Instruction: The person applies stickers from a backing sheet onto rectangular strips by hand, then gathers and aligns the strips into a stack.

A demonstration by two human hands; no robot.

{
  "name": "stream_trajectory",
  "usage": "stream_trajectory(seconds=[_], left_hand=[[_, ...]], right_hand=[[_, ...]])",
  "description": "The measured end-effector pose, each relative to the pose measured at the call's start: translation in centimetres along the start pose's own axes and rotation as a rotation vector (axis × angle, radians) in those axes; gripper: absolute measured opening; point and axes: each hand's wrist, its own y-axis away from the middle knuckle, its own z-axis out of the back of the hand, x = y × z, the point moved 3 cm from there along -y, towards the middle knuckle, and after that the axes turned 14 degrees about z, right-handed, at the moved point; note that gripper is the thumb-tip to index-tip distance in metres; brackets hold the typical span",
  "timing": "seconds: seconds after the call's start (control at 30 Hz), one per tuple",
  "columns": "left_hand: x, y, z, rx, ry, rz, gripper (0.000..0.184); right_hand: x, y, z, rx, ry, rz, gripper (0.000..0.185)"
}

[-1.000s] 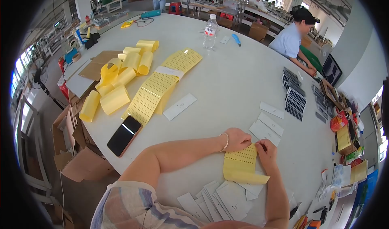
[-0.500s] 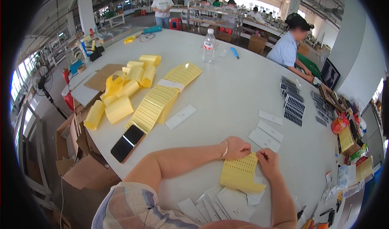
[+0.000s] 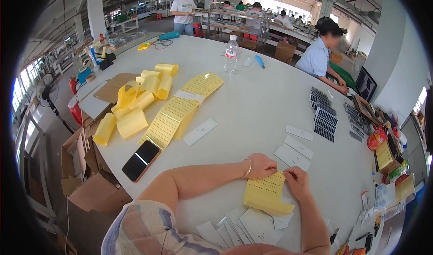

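My left hand (image 3: pixel 262 166) is closed on the upper edge of a yellow sheet of small dotted stickers (image 3: pixel 265 192), whose lower end curls up. At the sheet's top right corner, my right hand (image 3: pixel 297 181) pinches with thumb and forefinger; whether a loose sticker is between them is too small to see. Beneath and below the sheet lie several white cards (image 3: pixel 257 225), overlapping in a loose spread. More white cards (image 3: pixel 293 153) rest just beyond my hands.
A phone (image 3: pixel 140 161) lies beside a long yellow sticker strip (image 3: pixel 173 122) and curled yellow sheets (image 3: pixel 132 122). Farther off stand a water bottle (image 3: pixel 231 54) and a blue cutter (image 3: pixel 259 61). Dark panels (image 3: pixel 324 124) are stacked at right; a co-worker (image 3: pixel 315 56) sits beyond.
Both hands stay at the sheet's upper edge with almost no movement. The view shifts slightly, and the standing person in the background appears a little nearer.
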Motion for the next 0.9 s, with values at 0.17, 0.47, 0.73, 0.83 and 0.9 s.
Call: stream_trajectory(seconds=[0.17, 0.47, 0.73, 0.83, 0.9], left_hand=[[-0.2, 0.2, 0.2, -0.009, 0.009, 0.001, 0.023], [0.2, 0.0, -0.5, -0.075, 0.035, -0.037, 0.022], [0.3, -0.1, -0.3, -0.018, 0.021, -0.021, 0.025], [0.4, -0.1, -0.5, -0.03, 0.029, -0.045, 0.025], [0.5, -0.2, -0.5, -0.031, 0.006, -0.035, 0.024]], right_hand=[[0.1, -0.2, 0.0, 0.009, 0.022, 0.007, 0.005], [0.4, 0.0, 0.1, 0.005, 0.025, 0.014, 0.005], [-0.2, -0.1, -0.1, 0.002, -0.012, 0.03, 0.008], [0.0, 0.0, -0.1, 0.006, -0.023, 0.033, 0.008], [0.1, 0.0, -0.1, 0.004, -0.032, 0.035, 0.008]])
